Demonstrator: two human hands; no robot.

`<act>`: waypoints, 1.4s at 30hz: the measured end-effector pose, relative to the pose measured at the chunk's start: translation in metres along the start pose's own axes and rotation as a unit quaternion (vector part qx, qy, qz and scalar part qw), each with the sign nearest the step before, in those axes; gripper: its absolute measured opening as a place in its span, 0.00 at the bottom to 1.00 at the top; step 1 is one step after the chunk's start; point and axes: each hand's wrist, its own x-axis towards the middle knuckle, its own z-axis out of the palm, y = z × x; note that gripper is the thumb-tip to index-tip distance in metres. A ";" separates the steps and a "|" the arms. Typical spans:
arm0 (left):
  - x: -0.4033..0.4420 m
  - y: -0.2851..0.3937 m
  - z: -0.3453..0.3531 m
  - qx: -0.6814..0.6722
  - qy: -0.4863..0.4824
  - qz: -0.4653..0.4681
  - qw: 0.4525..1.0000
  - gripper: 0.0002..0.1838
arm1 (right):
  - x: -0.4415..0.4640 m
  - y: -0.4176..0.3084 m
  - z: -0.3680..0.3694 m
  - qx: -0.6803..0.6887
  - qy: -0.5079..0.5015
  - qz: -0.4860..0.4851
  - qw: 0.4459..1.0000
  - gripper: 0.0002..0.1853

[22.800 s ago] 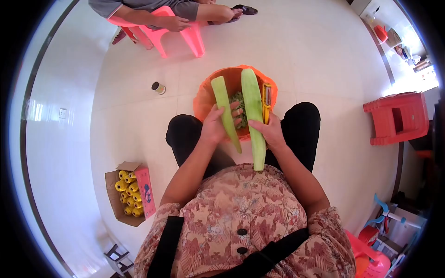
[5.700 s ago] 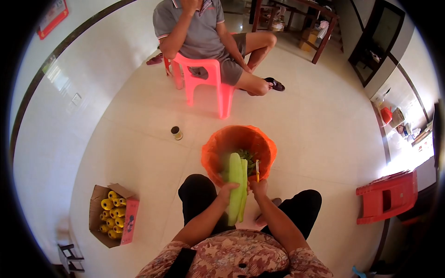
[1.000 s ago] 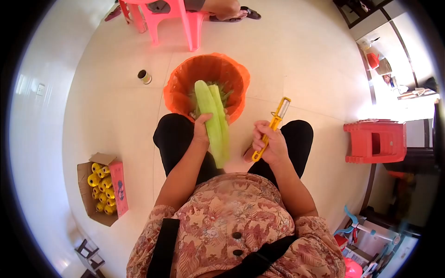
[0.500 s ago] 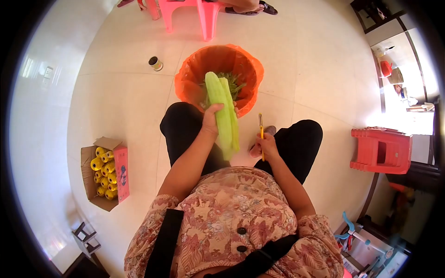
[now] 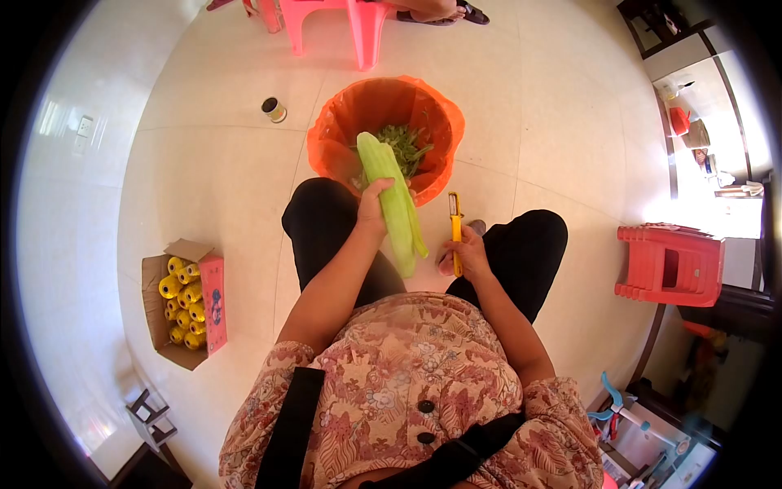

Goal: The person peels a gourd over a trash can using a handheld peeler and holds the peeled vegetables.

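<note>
My left hand (image 5: pixel 373 208) is wrapped around a long, pale green peeled gourd (image 5: pixel 395 212), tilted with its far end over the orange bin. A narrower pale green piece (image 5: pixel 420 243) shows along its right side; whether it is a separate piece I cannot tell. In my right hand (image 5: pixel 473 254) is a yellow peeler (image 5: pixel 455 232), blade end pointing away from me and apart from the gourd. The orange-lined bin (image 5: pixel 448 122) stands between and beyond my knees, with green peelings and leafy scraps (image 5: pixel 407 147) inside.
A carton (image 5: pixel 213 301) of yellow spools stands at left. A small open can (image 5: pixel 274 110) sits on the floor beyond it. Stacked red stools (image 5: pixel 672 265) are at right. Ahead are a pink stool (image 5: pixel 366 37) and another person's foot (image 5: pixel 472 12).
The gourd has turned slightly in my left hand, and its narrower side piece shows less at the far end. My right hand has rotated the peeler, showing its head broadside.
</note>
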 end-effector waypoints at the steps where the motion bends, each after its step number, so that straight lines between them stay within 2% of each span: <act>1: 0.000 0.001 -0.001 0.001 -0.001 -0.005 1.000 0.22 | 0.003 0.003 -0.001 0.012 -0.011 0.004 1.000 0.21; 7: 0.000 0.000 0.001 0.013 -0.002 0.000 1.000 0.22 | 0.003 0.008 0.000 0.029 -0.010 0.007 1.000 0.22; 10: 0.000 0.000 0.001 0.017 -0.003 -0.007 1.000 0.22 | -0.005 -0.009 0.004 0.010 0.019 0.041 0.999 0.18; 16: 0.002 0.001 -0.004 0.003 0.001 -0.032 0.999 0.21 | 0.003 0.001 -0.002 0.000 0.040 0.044 0.998 0.08; 22: -0.001 0.000 0.002 0.016 0.013 0.004 1.000 0.21 | 0.001 -0.003 -0.004 -0.011 0.016 0.004 1.000 0.12; 25: -0.002 0.000 0.004 0.022 0.021 0.015 0.999 0.22 | 0.000 -0.006 -0.002 0.009 0.032 0.015 0.999 0.15; 28: -0.004 0.001 0.006 0.023 0.022 0.006 0.999 0.23 | 0.005 0.002 -0.004 0.040 0.039 0.016 0.998 0.25; 37: 0.001 -0.001 0.000 0.024 0.021 0.010 0.999 0.23 | 0.004 0.000 -0.003 0.049 0.022 0.023 0.998 0.26; 40: 0.002 -0.002 -0.001 0.024 0.013 -0.004 1.000 0.22 | 0.002 -0.003 -0.001 0.045 0.018 0.031 0.998 0.23; 42: 0.001 -0.002 -0.001 0.038 0.010 -0.010 0.999 0.22 | 0.004 0.002 -0.003 0.028 0.017 0.024 0.999 0.16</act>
